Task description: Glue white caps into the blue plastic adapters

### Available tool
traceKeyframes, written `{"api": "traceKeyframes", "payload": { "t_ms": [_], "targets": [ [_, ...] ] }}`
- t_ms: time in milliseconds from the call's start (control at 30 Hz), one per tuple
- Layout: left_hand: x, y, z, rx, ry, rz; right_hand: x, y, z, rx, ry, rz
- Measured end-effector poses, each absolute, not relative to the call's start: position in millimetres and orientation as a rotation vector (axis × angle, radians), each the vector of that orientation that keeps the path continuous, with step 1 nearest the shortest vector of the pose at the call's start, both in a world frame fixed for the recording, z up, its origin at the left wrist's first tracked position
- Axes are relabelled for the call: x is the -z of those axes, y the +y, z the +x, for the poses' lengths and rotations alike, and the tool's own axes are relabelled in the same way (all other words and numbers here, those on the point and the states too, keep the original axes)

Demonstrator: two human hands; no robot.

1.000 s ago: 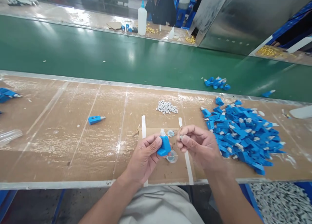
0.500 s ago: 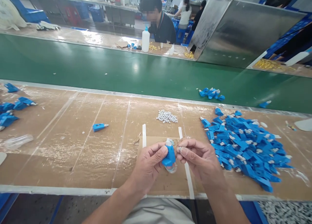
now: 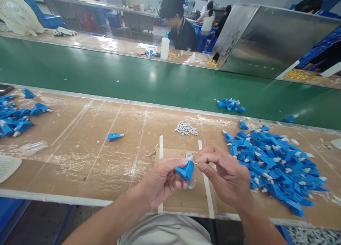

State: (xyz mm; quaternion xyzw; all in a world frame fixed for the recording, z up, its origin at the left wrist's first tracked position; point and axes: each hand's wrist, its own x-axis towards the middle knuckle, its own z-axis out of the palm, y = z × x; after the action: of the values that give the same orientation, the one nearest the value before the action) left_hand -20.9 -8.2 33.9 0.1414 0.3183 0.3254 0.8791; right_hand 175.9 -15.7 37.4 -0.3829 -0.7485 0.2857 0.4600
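Note:
My left hand (image 3: pixel 160 181) grips a small blue plastic connector (image 3: pixel 185 170), tilted, over the near edge of the cardboard-covered bench. My right hand (image 3: pixel 226 174) pinches a tiny white piece (image 3: pixel 195 162) between thumb and forefinger, right at the connector's upper end. Just below the connector lies a small clear round cap (image 3: pixel 191 183). A second clear cap (image 3: pixel 189 155) sits just behind the hands.
A big heap of blue connectors (image 3: pixel 271 159) lies right of my hands; a small pile of white pieces (image 3: pixel 185 128) lies behind them. One loose connector (image 3: pixel 115 136) and another blue heap (image 3: pixel 14 117) lie left. Beyond runs a green conveyor belt (image 3: pixel 106 74); a person (image 3: pixel 178 28) sits opposite.
The view has tipped upward and the hands sit lower in frame. The connector has tilted further in my left hand, and my right hand's fingertips have closed in on its end.

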Motion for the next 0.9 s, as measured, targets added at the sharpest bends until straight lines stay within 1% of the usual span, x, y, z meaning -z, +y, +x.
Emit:
{"api": "traceKeyframes", "payload": {
  "t_ms": [267, 500, 633, 733, 800, 900],
  "targets": [
    [-34, -8, -22, -0.628, 0.627, 0.275, -38, -14, 178, -0.625, -1.964, -0.874],
    [-38, -3, -28, -0.494, 0.551, 0.1, -39, -10, 185, -0.485, -2.117, -0.797],
    [-35, 0, -31, -0.465, 0.622, 0.192, -43, -8, 187, -0.426, -2.219, -0.763],
    [-36, -1, -31, -0.512, 0.667, 0.317, -42, -8, 185, -0.509, -2.146, -0.723],
    [-39, -3, -29, -0.576, 0.624, 0.388, -38, -9, 183, -0.609, -1.936, -0.771],
    [-45, -6, -25, -0.679, 0.549, 0.478, -30, -14, 178, -0.969, -1.482, -0.912]
  ]
}}
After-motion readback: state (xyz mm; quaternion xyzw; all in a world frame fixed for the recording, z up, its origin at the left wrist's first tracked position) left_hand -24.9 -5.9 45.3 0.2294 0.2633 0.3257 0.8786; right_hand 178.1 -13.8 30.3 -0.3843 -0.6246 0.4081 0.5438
